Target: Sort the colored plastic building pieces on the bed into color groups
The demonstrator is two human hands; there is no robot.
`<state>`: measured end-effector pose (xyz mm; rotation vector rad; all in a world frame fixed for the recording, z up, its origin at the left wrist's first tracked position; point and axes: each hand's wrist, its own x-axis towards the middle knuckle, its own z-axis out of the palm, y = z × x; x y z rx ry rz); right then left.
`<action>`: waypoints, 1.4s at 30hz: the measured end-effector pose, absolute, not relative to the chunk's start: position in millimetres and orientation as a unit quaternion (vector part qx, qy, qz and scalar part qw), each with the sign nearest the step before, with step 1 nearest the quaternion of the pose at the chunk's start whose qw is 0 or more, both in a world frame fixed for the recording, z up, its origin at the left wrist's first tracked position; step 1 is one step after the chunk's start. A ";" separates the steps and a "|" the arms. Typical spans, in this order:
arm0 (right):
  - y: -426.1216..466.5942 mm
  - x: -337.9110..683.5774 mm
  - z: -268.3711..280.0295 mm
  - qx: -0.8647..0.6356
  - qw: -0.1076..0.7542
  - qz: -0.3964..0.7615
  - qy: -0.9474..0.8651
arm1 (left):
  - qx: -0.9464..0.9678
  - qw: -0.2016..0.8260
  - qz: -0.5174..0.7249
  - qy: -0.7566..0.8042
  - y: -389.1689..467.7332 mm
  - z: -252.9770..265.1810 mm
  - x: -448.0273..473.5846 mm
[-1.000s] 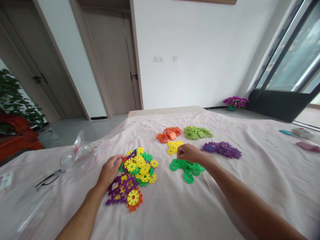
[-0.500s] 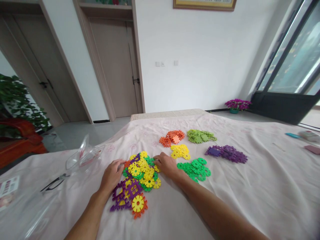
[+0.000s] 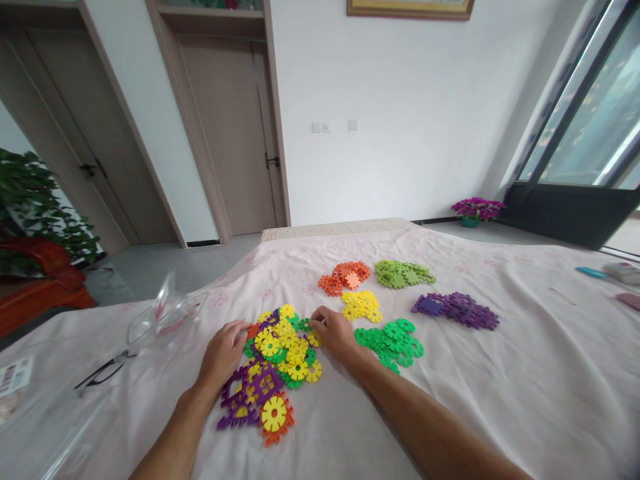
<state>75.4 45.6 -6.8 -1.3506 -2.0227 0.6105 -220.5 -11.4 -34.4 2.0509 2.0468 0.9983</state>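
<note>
A mixed pile of plastic interlocking pieces (image 3: 287, 340) lies on the cloth between my hands, mostly yellow and green notched discs with purple and orange pieces among them. My left hand (image 3: 223, 350) rests at the pile's left edge, fingers loosely stretched out, fingertips by an orange piece (image 3: 254, 330). On the far right side of the pile, my right hand (image 3: 334, 333) has its thumb and finger pinched at a green notched disc (image 3: 303, 325). Purple square pieces (image 3: 266, 383) and a yellow disc (image 3: 275, 413) on an orange piece form the near end.
Sorted heaps lie beyond and to the right: orange (image 3: 345, 277), light green (image 3: 404, 273), yellow (image 3: 363, 305), green (image 3: 393, 345) and purple (image 3: 456, 310). To the left are glasses (image 3: 105, 371) and clear plastic packaging (image 3: 167, 313). A light blue object (image 3: 591, 272) lies far right.
My right hand has shifted slightly right, its fingers drawing in at the green disc. My left hand has hardly moved.
</note>
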 end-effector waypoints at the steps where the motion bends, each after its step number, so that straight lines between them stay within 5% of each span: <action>1: 46.2 76.3 -4.9 -0.499 0.325 0.241 -0.766 | 0.670 0.037 0.322 0.667 -11.3 -35.0 -220.9; 6: 61.8 99.6 18.2 -0.482 0.319 0.276 -0.768 | 0.676 0.037 0.312 0.666 -9.4 -40.5 -224.6; 19: 95.7 208.4 52.8 -0.484 0.095 0.416 -0.764 | 0.684 0.018 0.298 0.665 -6.4 -45.8 -229.2; 32: 89.0 196.2 51.3 -0.547 -0.028 0.219 -0.808 | 0.684 0.010 0.300 0.665 -6.8 -44.9 -228.0; 36: 81.9 186.0 62.7 -0.567 -0.005 0.153 -0.810 | 0.680 0.009 0.300 0.669 -7.1 -43.9 -226.9; 42: 63.9 142.3 63.3 -0.507 0.139 0.126 -0.842 | 0.682 0.012 0.299 0.667 -7.5 -41.8 -225.1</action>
